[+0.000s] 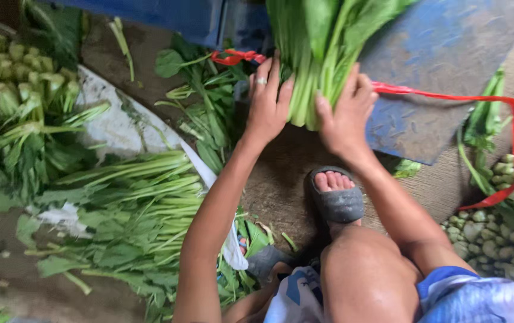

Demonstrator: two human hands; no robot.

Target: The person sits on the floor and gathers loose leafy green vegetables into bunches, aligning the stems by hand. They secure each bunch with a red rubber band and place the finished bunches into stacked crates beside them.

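Note:
A bundle of leafy greens (pixel 320 54) with pale stalks stands stalk-end down near the top centre. My left hand (pixel 267 101), with a ring on one finger, presses against its left side. My right hand (pixel 345 113) grips the stalks from the right. A red plastic strip (pixel 448 96) runs under the bundle, from a knot near my left hand out to the right, where it loops down. The bundle rests partly over a blue board (pixel 442 66).
Loose greens (pixel 137 203) lie piled on a white sheet (pixel 113 125) at left. Tied bundles (pixel 12 66) sit at top left, more stacked stalk ends (pixel 502 233) at right. My foot in a grey sandal (pixel 337 200) rests on the dirt floor.

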